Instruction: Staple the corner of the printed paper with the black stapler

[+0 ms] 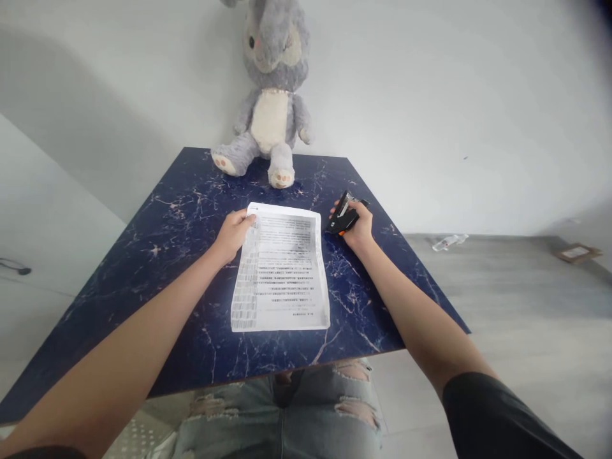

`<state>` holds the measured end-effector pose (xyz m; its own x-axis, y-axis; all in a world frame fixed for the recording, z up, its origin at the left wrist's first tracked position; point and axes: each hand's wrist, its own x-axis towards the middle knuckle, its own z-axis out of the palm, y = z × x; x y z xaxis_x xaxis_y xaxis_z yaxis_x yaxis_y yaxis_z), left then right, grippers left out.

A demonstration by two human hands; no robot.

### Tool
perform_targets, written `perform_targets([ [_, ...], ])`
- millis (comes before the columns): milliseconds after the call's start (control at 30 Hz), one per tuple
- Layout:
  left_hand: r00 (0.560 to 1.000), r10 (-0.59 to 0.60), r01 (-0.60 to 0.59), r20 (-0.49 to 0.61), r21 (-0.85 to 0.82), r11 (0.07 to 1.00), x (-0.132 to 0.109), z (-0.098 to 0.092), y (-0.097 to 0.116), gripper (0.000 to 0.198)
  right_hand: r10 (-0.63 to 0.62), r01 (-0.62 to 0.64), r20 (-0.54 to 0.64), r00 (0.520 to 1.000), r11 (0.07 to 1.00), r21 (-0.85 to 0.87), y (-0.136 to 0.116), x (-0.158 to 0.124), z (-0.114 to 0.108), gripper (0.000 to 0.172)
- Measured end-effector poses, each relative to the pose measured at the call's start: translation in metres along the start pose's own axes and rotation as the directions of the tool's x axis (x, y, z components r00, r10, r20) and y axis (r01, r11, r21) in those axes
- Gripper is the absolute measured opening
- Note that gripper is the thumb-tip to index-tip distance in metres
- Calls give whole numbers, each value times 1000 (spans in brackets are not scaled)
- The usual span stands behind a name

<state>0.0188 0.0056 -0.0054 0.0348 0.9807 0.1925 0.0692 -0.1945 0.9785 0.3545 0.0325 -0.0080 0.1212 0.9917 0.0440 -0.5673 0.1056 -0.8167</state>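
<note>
A stack of printed white paper sheets (282, 271) lies in the middle of the dark blue marbled table (157, 255). My left hand (234, 233) pinches the stack's far left corner between thumb and fingers. My right hand (358, 226) is closed around a black stapler (343, 217) with an orange detail, held just off the stack's far right corner, a little above the tabletop. The sheets lie slightly fanned along their left edge.
A grey plush rabbit (270, 108) sits at the table's far edge against the white wall. On the grey floor to the right lie a clear plastic bottle (447, 241) and a small flat brown frame (576, 253). My knees in torn jeans (287, 414) show below the near edge.
</note>
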Motion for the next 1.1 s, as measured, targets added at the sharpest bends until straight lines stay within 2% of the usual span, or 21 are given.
perform_targets([
  [167, 1000, 11, -11, 6, 80, 997, -1, -1, 4, 26, 3, -3, 2, 1000, 1000, -6, 1, 0, 2, 30],
  [267, 995, 84, -96, 53, 298, 950, -2, 1, 5, 36, -3, 3, -10, 1000, 1000, -19, 0, -3, 6, 32],
  [400, 948, 282, -307, 146, 646, 699, -11, 9, 9, 63, -23, 25, -60, 998, 999, 30, -6, -9, 14, 30],
  [467, 910, 350, -396, 223, 718, 572, -16, 13, 10, 57, -46, 54, -84, 995, 994, 100, -11, -13, 18, 27],
  [567, 863, 294, -505, 411, 724, 470, -23, 17, 7, 39, -64, 74, -75, 995, 988, 137, -17, -21, 24, 22],
  [667, 834, 183, -540, 521, 702, 463, -26, 19, 4, 43, -10, 14, -50, 999, 996, 86, -18, -30, 35, 19],
  [767, 870, 171, -487, 462, 754, 441, -27, 20, 5, 43, 45, -44, -16, 999, 998, 53, -14, -38, 46, 20],
  [900, 919, 212, -392, 332, 816, 424, -21, 19, 5, 43, 90, -91, 27, 996, 995, 36, -10, -41, 51, 34],
  [1000, 924, 181, -382, 337, 821, 424, -17, 17, -1, 51, 90, -91, 68, 994, 996, 4, -10, -39, 50, 43],
  [1100, 921, 172, -389, 348, 829, 402, -16, 17, -4, 51, 54, -53, 89, 995, 999, -14, -11, -39, 49, 42],
])
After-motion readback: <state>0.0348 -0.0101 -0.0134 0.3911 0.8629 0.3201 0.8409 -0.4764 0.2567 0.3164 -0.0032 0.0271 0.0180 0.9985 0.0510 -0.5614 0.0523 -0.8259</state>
